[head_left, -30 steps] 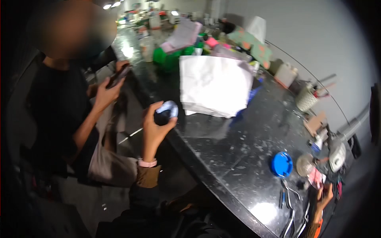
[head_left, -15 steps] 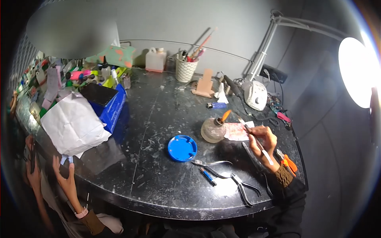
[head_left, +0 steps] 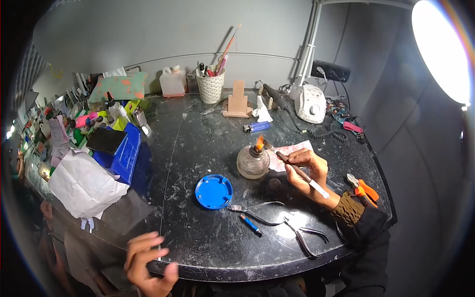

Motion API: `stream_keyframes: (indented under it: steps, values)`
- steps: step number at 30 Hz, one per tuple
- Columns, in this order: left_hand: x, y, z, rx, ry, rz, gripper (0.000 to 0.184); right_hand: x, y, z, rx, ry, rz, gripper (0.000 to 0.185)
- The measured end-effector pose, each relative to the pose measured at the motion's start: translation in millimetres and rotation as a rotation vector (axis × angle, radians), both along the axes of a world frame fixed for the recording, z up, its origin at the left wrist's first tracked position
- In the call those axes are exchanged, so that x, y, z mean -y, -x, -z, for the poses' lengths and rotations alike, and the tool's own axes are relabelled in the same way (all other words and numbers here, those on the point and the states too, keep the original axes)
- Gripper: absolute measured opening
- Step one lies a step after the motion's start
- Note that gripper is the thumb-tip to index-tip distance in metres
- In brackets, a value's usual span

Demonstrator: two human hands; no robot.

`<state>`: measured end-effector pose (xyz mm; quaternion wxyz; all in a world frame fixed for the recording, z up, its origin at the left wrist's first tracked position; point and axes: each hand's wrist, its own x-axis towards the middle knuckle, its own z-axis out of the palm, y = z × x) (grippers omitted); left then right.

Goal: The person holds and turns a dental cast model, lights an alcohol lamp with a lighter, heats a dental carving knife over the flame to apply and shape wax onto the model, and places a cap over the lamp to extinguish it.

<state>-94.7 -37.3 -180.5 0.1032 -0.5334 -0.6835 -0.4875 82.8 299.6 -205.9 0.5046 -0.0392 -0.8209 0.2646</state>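
My right hand (head_left: 310,174) is closed round a wax knife (head_left: 292,168) with a brown handle and a white end. The knife's metal tip is at the orange flame (head_left: 260,142) of a glass spirit lamp (head_left: 253,163). A pink-stained sheet (head_left: 298,148) lies partly under that hand. Over the front edge of the table, my left hand (head_left: 147,265) is open, its fingers apart and holding nothing. A round blue dish (head_left: 213,192) stands left of the lamp. In front of it lie wire pliers (head_left: 257,213), a short blue pencil (head_left: 251,225) and second pliers (head_left: 303,236).
Orange-handled cutters (head_left: 365,191) lie at the right edge. Behind are a blue lighter (head_left: 256,127), a cardboard stand (head_left: 237,101), a handpiece control unit (head_left: 310,104) and a pen basket (head_left: 211,86). At left are a blue box (head_left: 118,156), white paper (head_left: 84,183) and another person's arm (head_left: 57,252).
My left hand has moved right, away from the white paper, to the table's front edge. My right hand has brought the wax knife's tip to the flame. The view has shifted.
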Motion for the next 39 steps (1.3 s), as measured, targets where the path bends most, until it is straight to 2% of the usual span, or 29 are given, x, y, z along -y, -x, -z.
stream_keyframes:
  steps: [2, 3, 4, 5, 6, 7, 9, 11, 14, 21, 22, 25, 27, 32, 39]
  values:
    - [-42, 3, -23, -0.019, 0.041, 0.116, 0.032, 2, 0, -1, 0.0, 0.018, -0.007, 0.015]
    - [-64, 3, -34, 0.062, 0.086, 0.172, 0.032, 3, 0, -2, 0.001, 0.025, -0.012, 0.015]
    - [-86, 6, -41, 0.199, 0.176, 0.236, 0.039, 5, 0, -4, -0.004, 0.031, -0.007, 0.015]
    - [-110, 15, -40, 0.161, 0.205, 0.319, 0.049, 4, -1, -4, 0.01, -0.015, 0.0, 0.015]
    - [-133, 22, -34, 0.22, 0.221, 0.369, 0.056, 3, -3, -5, 0.025, -0.06, 0.005, 0.016]
    - [-156, 35, -24, 0.038, 0.222, 0.402, 0.064, 1, -2, -6, 0.033, -0.11, 0.011, 0.016]
    - [-194, 43, -5, 0.128, 0.262, 0.467, 0.085, 4, -2, -6, 0.003, -0.093, -0.003, 0.015]
    - [-219, 48, 8, 0.018, 0.314, 0.434, 0.101, 4, -3, -4, 0.012, -0.114, 0.01, 0.016]
    - [-233, 51, 19, 0.045, 0.356, 0.467, 0.11, 4, -4, -6, 0.033, -0.121, 0.023, 0.019]
    - [-233, 47, 16, -0.117, 0.438, 0.465, 0.114, 0, -6, 8, -0.038, -0.077, 0.073, 0.021]
    - [-236, 48, 17, -0.13, 0.437, 0.476, 0.115, -3, -5, 4, -0.047, -0.144, 0.089, 0.018]
    - [-240, 48, 14, -0.093, 0.448, 0.474, 0.116, -10, -10, -1, -0.013, 0.03, 0.168, 0.015]
    - [-242, 48, 16, -0.06, 0.456, 0.489, 0.118, -10, -12, -9, 0.177, 0.315, 0.258, 0.013]
    - [-243, 48, 20, -0.011, 0.44, 0.425, 0.12, -26, -17, 5, 0.289, 0.32, 0.275, 0.012]
    - [-245, 49, 21, 0.022, 0.418, 0.191, 0.118, -21, -15, 0, 0.381, -0.07, 0.411, 0.015]
